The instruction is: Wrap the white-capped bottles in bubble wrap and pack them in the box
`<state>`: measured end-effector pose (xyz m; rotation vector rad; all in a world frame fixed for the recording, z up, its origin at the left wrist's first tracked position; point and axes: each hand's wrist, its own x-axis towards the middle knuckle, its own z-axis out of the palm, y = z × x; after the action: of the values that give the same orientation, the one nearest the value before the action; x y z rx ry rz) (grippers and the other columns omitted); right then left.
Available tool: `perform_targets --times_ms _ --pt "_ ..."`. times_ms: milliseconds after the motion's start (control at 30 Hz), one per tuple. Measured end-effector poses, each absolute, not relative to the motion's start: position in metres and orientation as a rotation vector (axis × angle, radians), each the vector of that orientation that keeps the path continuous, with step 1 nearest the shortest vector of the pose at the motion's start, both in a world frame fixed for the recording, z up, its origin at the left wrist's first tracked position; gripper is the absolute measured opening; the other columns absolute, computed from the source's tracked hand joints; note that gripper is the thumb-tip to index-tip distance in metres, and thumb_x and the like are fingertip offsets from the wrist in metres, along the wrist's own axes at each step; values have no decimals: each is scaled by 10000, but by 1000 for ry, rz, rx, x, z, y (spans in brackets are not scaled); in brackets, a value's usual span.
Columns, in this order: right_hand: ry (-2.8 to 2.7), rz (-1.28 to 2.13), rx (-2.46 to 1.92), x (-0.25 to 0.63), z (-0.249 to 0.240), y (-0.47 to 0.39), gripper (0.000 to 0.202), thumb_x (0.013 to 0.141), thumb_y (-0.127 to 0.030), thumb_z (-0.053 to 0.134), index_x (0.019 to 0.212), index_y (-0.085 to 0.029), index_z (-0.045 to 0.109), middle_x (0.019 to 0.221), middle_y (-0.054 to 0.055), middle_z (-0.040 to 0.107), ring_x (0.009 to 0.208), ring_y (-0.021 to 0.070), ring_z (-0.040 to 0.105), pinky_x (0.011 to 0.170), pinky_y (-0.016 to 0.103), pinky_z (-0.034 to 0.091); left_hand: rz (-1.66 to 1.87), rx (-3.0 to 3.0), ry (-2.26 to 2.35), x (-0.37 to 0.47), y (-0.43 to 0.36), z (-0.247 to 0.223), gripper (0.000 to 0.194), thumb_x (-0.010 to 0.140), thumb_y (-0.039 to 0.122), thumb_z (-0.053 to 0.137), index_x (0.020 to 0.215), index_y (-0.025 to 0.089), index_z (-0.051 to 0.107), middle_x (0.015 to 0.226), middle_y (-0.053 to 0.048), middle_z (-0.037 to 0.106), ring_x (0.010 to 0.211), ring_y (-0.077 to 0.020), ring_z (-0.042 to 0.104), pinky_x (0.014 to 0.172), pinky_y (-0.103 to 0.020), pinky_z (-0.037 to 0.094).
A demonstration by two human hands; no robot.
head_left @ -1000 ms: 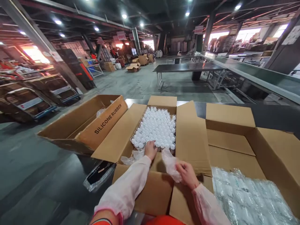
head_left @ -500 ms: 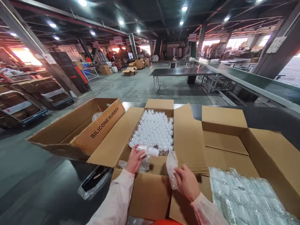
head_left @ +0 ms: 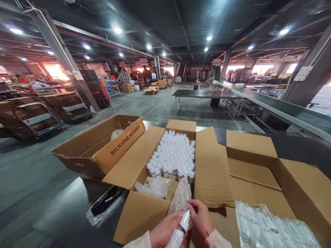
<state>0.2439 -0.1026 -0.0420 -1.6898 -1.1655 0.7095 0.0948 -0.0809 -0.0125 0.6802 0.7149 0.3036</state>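
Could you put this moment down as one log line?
left hand: holding bottle | right hand: holding bubble wrap at bottle's end | ahead: open carton of white-topped bottles

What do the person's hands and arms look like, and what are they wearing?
The left hand and right hand are bare, without gloves. The left sleeve and right sleeve are pale, pinkish-white cloth reaching the wrists. Only their ends show.
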Motion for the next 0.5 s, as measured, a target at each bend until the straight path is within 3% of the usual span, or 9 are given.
perform_targets --times_ms 100,167,233,300,400,500 --pt "-1266 588 -1740 250 -39 -104 274 761 -299 486 842 -211 733 844 88 733 806 264 684 757 400 546 313 819 849 87 -72 -22 595 745 622 565 1188 237 467 675 -1 609 363 -115 509 355 -225 356" --pt "-1331 476 -1729 247 -37 -104 268 774 -250 482 880 -236 728 858 74 731 818 254 685 760 387 557 351 877 954 84 -66 -23 604 769 520 583 1285 258 409 700 5 618 381 -115 512 363 -225 352" --pt "-1417 372 -1711 239 -35 -104 277 789 -212 476 914 -221 722 856 86 717 808 247 681 750 378 564 370 943 918 84 -62 -21 548 690 284 686 1208 228 516 682 15 619 455 -108 539 429 -215 389" --pt "-1534 286 -1686 232 -35 -104 307 788 -154 462 958 -196 713 862 103 693 784 236 676 723 356 569 368 921 762 87 -57 -19 393 585 101 679 971 167 647 625 7 617 498 -110 550 478 -213 406" --pt "-1682 198 -1626 227 -36 -106 422 758 -67 451 1089 -217 665 899 99 656 781 213 664 704 310 567 545 586 606 94 -50 -17 99 587 136 672 682 144 644 591 -20 622 540 -126 577 544 -233 451" --pt "-1776 163 -1505 230 -36 -107 524 773 -40 434 1230 -257 569 948 86 627 825 193 648 735 277 560 619 352 486 105 -47 -20 181 634 275 731 734 144 656 723 -64 678 778 -187 653 730 -279 505"
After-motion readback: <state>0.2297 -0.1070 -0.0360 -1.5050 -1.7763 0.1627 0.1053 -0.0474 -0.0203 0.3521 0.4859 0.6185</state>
